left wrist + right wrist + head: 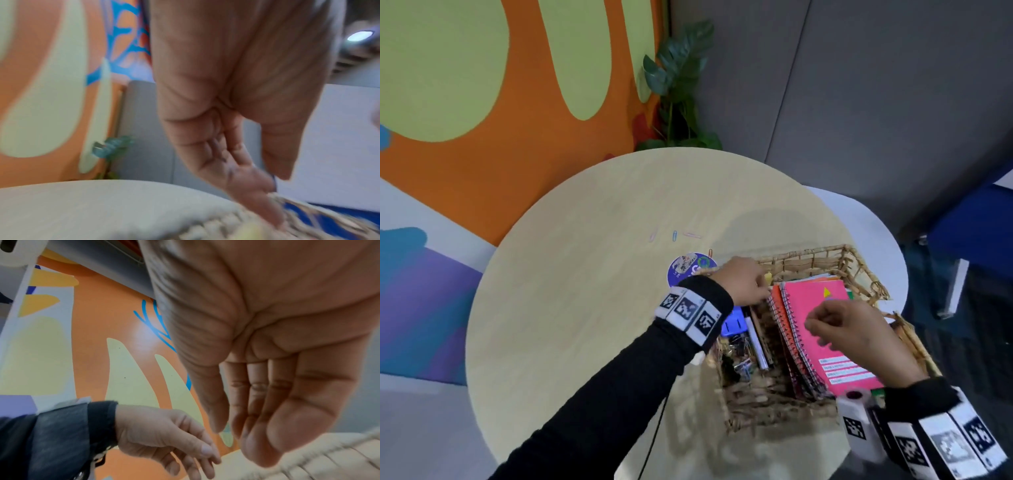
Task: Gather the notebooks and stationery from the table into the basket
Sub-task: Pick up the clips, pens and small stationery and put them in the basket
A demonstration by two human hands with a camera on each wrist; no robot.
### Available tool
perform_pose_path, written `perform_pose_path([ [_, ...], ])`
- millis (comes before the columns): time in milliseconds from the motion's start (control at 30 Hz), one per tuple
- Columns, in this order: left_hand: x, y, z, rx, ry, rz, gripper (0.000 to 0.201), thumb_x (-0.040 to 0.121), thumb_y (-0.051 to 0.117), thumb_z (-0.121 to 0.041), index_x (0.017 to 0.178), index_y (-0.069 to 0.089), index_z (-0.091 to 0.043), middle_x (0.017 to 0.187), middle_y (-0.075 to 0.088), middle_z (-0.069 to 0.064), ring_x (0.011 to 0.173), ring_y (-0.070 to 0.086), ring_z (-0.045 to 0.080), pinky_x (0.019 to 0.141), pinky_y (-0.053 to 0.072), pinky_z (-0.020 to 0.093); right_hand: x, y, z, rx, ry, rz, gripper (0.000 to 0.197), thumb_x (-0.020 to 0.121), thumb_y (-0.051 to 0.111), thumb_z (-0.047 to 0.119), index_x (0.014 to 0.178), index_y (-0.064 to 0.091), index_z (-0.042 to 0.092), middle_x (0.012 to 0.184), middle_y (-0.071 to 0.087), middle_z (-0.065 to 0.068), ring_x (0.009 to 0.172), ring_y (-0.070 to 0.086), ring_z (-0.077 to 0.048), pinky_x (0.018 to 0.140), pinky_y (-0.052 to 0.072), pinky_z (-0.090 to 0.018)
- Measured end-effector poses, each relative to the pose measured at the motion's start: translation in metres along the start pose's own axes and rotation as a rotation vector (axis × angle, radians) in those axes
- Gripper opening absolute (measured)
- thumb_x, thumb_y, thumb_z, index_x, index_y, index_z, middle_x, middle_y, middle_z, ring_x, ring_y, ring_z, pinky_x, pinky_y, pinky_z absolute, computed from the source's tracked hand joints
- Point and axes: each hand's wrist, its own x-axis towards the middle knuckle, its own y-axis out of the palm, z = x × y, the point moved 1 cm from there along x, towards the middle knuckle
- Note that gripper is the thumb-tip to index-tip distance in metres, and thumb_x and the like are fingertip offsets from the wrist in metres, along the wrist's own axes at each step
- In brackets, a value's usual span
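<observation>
Head view, step in hand: the notebooks [822, 329] are judged to be already placed in the basket [822, 255], and the hands seem to be used only for settling the contents. For a good result the spiral edges should be kept together and pushed down gently, so that the wire is not caught in the weave.
Head view, left hand [743, 281]: it is reached over the near left rim of the basket, beside the notebooks. Whether something small is pinched cannot be told here.
Head view, right hand [859, 337]: it is held above the pink cover, with loosely bent fingers, and nothing is seen in it.
Head view, what remains: some paper clips [675, 235] are left on the tabletop [585, 274], well apart from the basket; a round sticker [690, 267] is seen just beside the basket. The clips should be collected next, one at a time or swept together.
Head view, look of the things: the top notebook is pink, spiral bound, leaned against an orange one; pens and clips are lying in the left part of the basket.
Left wrist view: the left hand is shown with straight, relaxed fingers [246, 175] touching the woven rim; nothing is held. The picture is blurred.
Right wrist view: the right hand is shown open, fingers [273, 402] relaxed and empty, above the pale woven rim.
</observation>
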Motion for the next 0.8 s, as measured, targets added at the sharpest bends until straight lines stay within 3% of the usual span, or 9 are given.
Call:
perform_pose_path([
  [67,-0.001,-0.031,0.03,-0.103,-0.053,-0.205,0.022,0.087,0.056,-0.018,0.092,0.073,-0.005,0.095,0.074,0.006,0.091,0.067,0.021,0.082,0.051,0.031,0.02,-0.01,0.024,-0.004,-0.08,-0.019,0.009,0.083,0.068,0.02,0.075,0.07,0.016,0.064,0.072,0.0,0.061,0.068,-0.013,0.066,0.057,-0.036],
  [133,0.002,-0.052,0.07,-0.153,-0.151,-0.354,0.021,0.086,0.057,-0.018,0.093,0.073,-0.008,0.1,0.074,0.006,0.097,0.067,0.022,0.086,0.05,0.029,0.047,-0.019,0.052,-0.019,-0.161,-0.034,0.009,0.083,0.068,0.018,0.076,0.071,0.015,0.065,0.072,0.0,0.063,0.068,-0.015,0.063,0.053,-0.031],
  [233,0.015,-0.068,0.134,-0.193,-0.353,-0.462,0.02,0.085,0.056,-0.018,0.093,0.071,-0.008,0.102,0.073,0.009,0.1,0.066,0.027,0.088,0.051,0.032,0.103,-0.022,0.097,-0.064,-0.279,-0.042,0.007,0.082,0.066,0.013,0.078,0.071,0.012,0.067,0.071,-0.003,0.067,0.068,-0.021,0.067,0.052,-0.031],
  [367,0.036,-0.07,0.192,-0.226,-0.536,-0.473,0.021,0.086,0.056,-0.015,0.102,0.068,-0.008,0.109,0.071,0.013,0.105,0.063,0.031,0.092,0.05,0.034,0.19,0.001,0.146,-0.213,-0.392,0.022,0.013,0.084,0.061,0.012,0.086,0.073,0.009,0.079,0.072,-0.009,0.079,0.068,-0.026,0.077,0.053,-0.032],
  [533,0.072,-0.066,0.225,-0.27,-0.589,-0.513,0.026,0.09,0.056,-0.023,0.108,0.067,-0.007,0.112,0.07,0.013,0.106,0.063,0.03,0.09,0.048,0.032,0.278,0.054,0.173,-0.407,-0.405,0.224,0.019,0.087,0.055,0.009,0.096,0.071,0.004,0.1,0.073,-0.013,0.094,0.067,-0.03,0.084,0.053,-0.033],
  [667,0.099,-0.061,0.233,-0.279,-0.625,-0.514,0.027,0.089,0.057,-0.027,0.099,0.068,-0.005,0.104,0.071,0.015,0.099,0.065,0.032,0.086,0.05,0.032,0.317,0.093,0.162,-0.513,-0.342,0.34,0.02,0.087,0.056,0.006,0.099,0.071,0.003,0.107,0.071,-0.013,0.1,0.065,-0.029,0.08,0.049,-0.03],
  [800,0.116,-0.058,0.237,-0.275,-0.669,-0.474,0.029,0.087,0.062,-0.028,0.098,0.069,-0.002,0.103,0.071,0.017,0.096,0.067,0.034,0.081,0.052,0.034,0.338,0.117,0.15,-0.556,-0.293,0.383,0.016,0.085,0.062,0.012,0.094,0.072,0.003,0.103,0.072,-0.013,0.094,0.066,-0.029,0.071,0.046,-0.029],
])
